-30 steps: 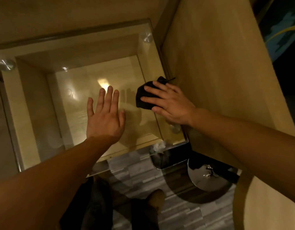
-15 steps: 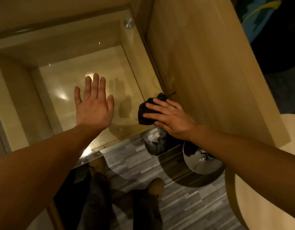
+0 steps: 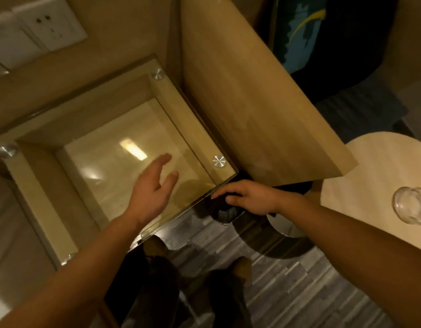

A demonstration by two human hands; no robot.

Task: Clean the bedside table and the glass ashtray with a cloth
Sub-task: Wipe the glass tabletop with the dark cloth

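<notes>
The bedside table [image 3: 188,119] lies under my left hand [image 3: 155,190], its glass top catching a bright streak of light beyond my fingertips. Out past my right wrist sits a round table [image 3: 370,171], and on it, well clear of both hands, the glass ashtray [image 3: 411,205]. My left hand floats open above the glass, fingers spread loosely, holding nothing. My right hand [image 3: 248,197] sits at the near right corner of the glass, just right of my left hand, fingers curled down over the dark cloth [image 3: 217,205] bunched beneath them. A metal stud [image 3: 218,160] shines just beyond my right fingers.
</notes>
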